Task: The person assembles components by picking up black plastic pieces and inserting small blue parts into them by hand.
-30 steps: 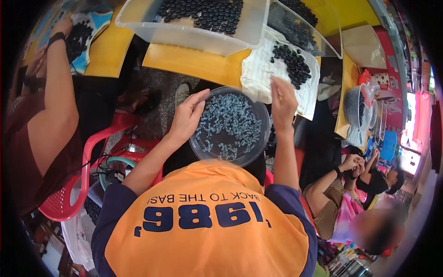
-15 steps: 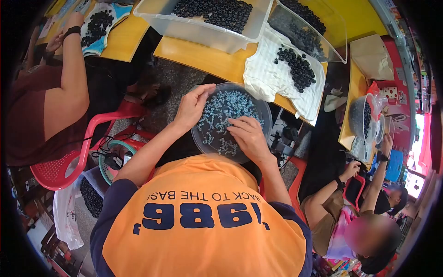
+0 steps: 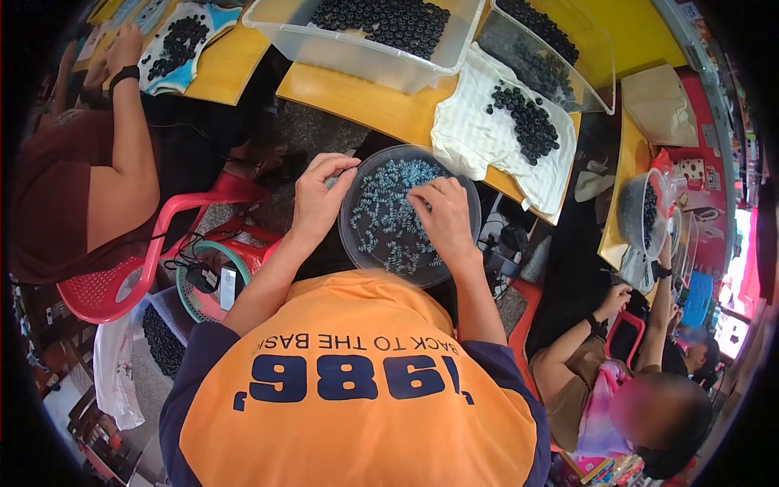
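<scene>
A round, clear plastic tub rests over my lap, with many small blue-grey, coil-like pieces spread across its dark-looking bottom. At its upper left rim is my left hand, thumb and fingers closed on the edge. My right hand hovers over the right half of the tub, its thumb and fingertips drawn together in a pinch just above the pieces. Whatever lies between those fingertips is too small to make out.
A white cloth with black ring-like parts lies on the yellow table ahead, beside a large clear bin of such parts. A co-worker's arm is at left; another person sits at right near a red chair.
My left hand has shifted left and its thumb now meets the fingers at the rim. My right hand has moved up and right, its fingers changing from spread over the pieces to pinched.
</scene>
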The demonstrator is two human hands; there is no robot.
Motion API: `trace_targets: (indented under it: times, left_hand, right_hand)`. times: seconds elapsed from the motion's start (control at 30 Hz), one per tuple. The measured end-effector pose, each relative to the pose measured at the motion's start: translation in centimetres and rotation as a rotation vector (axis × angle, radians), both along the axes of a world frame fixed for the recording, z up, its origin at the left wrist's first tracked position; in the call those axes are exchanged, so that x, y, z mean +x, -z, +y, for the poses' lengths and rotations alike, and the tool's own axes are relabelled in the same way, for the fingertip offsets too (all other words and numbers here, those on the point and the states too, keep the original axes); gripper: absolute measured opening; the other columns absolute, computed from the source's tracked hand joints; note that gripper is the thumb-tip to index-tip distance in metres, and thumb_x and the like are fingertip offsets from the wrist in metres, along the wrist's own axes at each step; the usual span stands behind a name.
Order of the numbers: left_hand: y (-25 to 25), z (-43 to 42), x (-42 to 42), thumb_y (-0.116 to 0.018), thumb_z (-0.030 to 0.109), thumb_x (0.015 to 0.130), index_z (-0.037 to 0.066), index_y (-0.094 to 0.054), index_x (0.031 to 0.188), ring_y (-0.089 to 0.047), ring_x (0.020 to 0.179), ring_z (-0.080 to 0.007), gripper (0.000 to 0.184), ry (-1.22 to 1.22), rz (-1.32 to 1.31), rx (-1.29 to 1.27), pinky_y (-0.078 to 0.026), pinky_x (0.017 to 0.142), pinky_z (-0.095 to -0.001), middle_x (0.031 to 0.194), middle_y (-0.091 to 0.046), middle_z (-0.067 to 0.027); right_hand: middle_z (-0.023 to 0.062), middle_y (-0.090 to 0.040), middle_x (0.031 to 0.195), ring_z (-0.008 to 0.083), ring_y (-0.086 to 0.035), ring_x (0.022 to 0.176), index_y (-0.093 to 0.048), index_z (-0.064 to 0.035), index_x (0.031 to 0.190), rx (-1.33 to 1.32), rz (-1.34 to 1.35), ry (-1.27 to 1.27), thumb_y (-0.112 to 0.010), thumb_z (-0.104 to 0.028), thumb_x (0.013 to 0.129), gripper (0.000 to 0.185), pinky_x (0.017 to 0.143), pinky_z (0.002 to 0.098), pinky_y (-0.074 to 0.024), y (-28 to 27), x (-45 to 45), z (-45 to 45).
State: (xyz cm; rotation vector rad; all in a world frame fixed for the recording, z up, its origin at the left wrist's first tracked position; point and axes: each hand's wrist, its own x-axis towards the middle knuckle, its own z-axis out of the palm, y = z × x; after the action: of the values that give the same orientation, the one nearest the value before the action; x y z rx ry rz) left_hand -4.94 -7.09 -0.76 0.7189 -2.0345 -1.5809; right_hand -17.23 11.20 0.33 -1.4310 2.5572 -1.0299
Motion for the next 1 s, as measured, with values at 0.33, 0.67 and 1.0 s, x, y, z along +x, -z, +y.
trace_targets:
  times: [0.33,0.67,1.0]
  left_hand:
    - [-2.1,0.4,0.0,-0.067,0.0,0.08,0.001,-0.068,0.092,-0.061,0.073,-0.0144,0.012,0.029,0.024,-0.063,-0.048,0.066,-0.0243,0.085,-0.064,-0.0076]
    - [-5.0,3.7,-3.3,-0.07,0.001,0.078,0.001,-0.068,0.088,-0.059,0.066,-0.0129,0.01,0.347,0.078,-0.122,-0.047,0.059,-0.0245,0.077,-0.063,-0.0066]
    - [-3.8,4.4,-1.9,-0.07,0.001,0.079,0.0,-0.069,0.088,-0.059,0.067,-0.0119,0.009,0.34,-0.018,-0.04,-0.046,0.06,-0.0236,0.078,-0.063,-0.0065]
  right_hand:
    - [0.0059,-0.058,0.079,0.0262,-0.054,0.081,-0.068,-0.0067,0.082,-0.013,0.054,0.213,-0.072,-0.008,0.074,0.009,0.074,0.0377,-0.0401,-1.7,-3.3,0.7]
    - [0.009,-0.064,0.082,0.0237,-0.06,0.08,-0.07,-0.0049,0.088,-0.133,0.201,0.626,-0.068,-0.01,0.08,0.01,0.072,0.0328,-0.0464,-3.8,-13.1,8.0]
    - [0.0054,-0.059,0.083,0.0257,-0.053,0.087,-0.071,-0.0106,0.078,0.085,0.475,0.504,-0.076,-0.015,0.068,0.012,0.077,0.0394,-0.0391,-0.7,-17.7,4.8]
